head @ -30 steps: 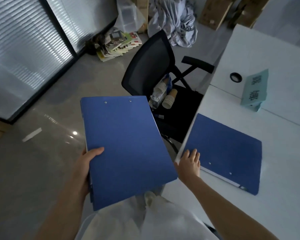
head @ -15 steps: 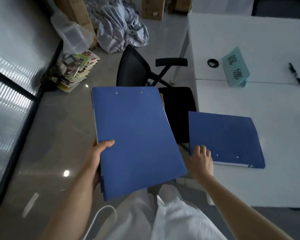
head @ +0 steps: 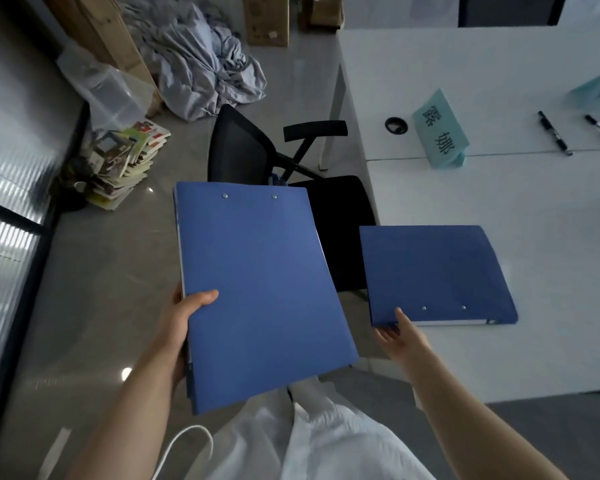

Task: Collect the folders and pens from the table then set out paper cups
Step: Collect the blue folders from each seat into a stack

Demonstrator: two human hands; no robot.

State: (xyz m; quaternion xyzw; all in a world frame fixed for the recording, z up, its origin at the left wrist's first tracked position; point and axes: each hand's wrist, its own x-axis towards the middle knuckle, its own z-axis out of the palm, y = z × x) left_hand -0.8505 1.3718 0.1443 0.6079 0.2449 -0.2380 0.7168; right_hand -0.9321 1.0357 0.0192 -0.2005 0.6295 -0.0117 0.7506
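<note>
Blue folder (head: 264,292) held in left hand (head: 179,327). Right hand (head: 397,336) now pinches second folder's (head: 433,275) near corner, previously flat on top; lift off worktop (head: 551,209) imminent. Pens (head: 555,133) remain upper right.

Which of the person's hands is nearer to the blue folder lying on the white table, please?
Right. The right hand is at the table folder's near corner, thumb on its cover. The left hand grips a second folder off the table's left side.

An office: white desks (head: 499,209) with a cable hole (head: 396,125), a black mesh swivel chair (head: 243,157), and a name card (head: 439,131). Blue folders (head: 433,271) and pens (head: 553,133) lie about (cardboard boxes (head: 265,19) behind).
</note>
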